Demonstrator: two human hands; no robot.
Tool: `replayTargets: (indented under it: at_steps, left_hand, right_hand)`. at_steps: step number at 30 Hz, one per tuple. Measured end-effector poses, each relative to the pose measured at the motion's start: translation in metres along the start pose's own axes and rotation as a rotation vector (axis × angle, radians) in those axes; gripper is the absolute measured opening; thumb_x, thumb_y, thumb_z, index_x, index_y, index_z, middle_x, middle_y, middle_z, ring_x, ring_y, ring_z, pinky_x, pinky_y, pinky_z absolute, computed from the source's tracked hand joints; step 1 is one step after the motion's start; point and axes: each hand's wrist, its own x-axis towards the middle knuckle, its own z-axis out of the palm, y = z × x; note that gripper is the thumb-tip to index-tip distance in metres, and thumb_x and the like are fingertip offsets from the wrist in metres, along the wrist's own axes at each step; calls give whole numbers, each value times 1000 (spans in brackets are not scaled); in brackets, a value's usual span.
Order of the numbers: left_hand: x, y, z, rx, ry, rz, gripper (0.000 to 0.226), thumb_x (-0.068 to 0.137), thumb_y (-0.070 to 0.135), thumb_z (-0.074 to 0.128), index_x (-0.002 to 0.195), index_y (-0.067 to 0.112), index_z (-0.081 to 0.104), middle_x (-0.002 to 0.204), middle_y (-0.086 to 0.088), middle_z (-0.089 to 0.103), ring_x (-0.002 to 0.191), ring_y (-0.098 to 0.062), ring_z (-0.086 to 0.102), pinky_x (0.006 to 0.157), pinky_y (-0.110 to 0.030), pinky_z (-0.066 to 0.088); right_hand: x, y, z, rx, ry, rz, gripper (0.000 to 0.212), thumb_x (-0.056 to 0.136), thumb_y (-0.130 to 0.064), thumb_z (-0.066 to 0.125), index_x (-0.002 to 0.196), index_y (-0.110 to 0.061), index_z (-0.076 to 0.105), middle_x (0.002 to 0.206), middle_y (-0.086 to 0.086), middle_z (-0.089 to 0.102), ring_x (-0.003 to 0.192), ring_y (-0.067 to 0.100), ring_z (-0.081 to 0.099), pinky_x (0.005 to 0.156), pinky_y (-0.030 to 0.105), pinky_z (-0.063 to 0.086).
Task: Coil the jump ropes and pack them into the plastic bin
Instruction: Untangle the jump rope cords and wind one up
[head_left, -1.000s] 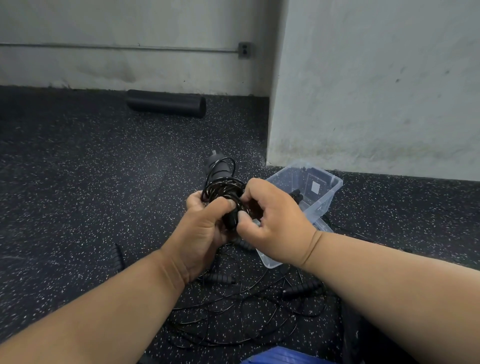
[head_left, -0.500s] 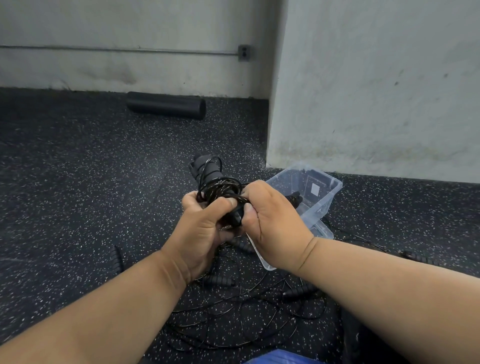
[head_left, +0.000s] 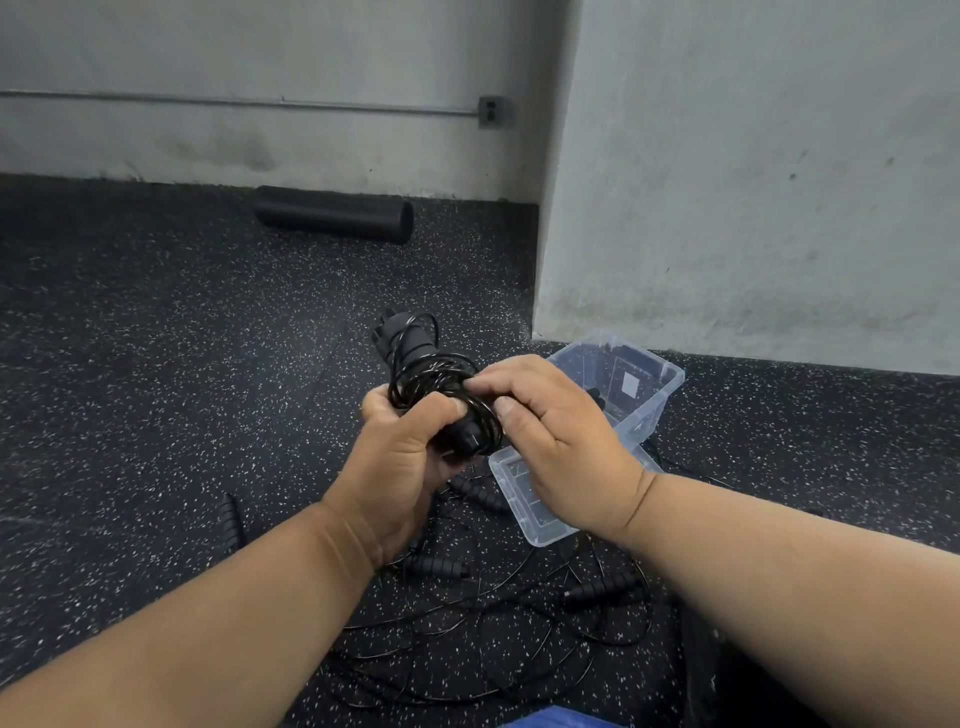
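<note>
Above a speckled gym floor, the left hand (head_left: 400, 457) grips a coiled jump rope (head_left: 434, 387) while the right hand (head_left: 550, 441) pinches its last loops. If that pinch slips, the springy cord could unwind before reaching the plastic bin (head_left: 649, 410).

Jump rope (head_left: 436, 382): thin glossy black cord, matt ribbed handles. Plastic bin (head_left: 644, 395): clear smooth plastic. Floor (head_left: 156, 364): matt speckled rubber. Wall (head_left: 753, 182): rough painted concrete.

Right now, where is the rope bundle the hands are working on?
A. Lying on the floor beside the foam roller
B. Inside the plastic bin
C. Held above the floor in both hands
C: the left hand grips the coiled jump rope and the right hand pinches its loops, in front of the plastic bin.
</note>
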Motion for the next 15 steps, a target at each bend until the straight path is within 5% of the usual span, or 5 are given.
replayTargets:
  at_steps: [6, 10, 13, 15]
  left_hand:
    - [6, 3, -5, -1, -32, -35, 76, 78, 9, 71, 145, 7, 34, 134, -31, 63, 118, -40, 69, 72, -44, 63]
    - [5, 2, -3, 29, -49, -56, 74, 78, 7, 73, 141, 7, 35, 132, -34, 63, 119, -39, 69, 101, -58, 56]
    - [5, 1, -2, 47, -26, -36, 52, 93, -3, 66, 137, 7, 38, 127, -28, 66, 97, -27, 76, 74, -37, 64]
    - [5, 0, -1, 58, -13, -41, 50, 96, -2, 63, 138, 5, 38, 129, -28, 64, 94, -24, 75, 69, -30, 61]
  right_hand:
    - [1, 3, -5, -38, -3, -15, 27, 97, -10, 66, 123, -15, 69, 116, -5, 65, 111, 10, 63, 101, 26, 50]
    - [7, 0, -12, 16, 49, 104, 18, 89, -12, 81, 100, -25, 74, 99, -9, 72, 92, 8, 69, 86, 29, 57]
    - [6, -3, -12, 179, 66, 252, 14, 88, -11, 84, 88, -22, 75, 73, -9, 69, 63, 8, 58, 60, 23, 51]
    - [4, -3, -10, 265, 44, 317, 10, 89, -12, 83, 87, -17, 75, 60, -7, 61, 54, 8, 50, 52, 19, 43]
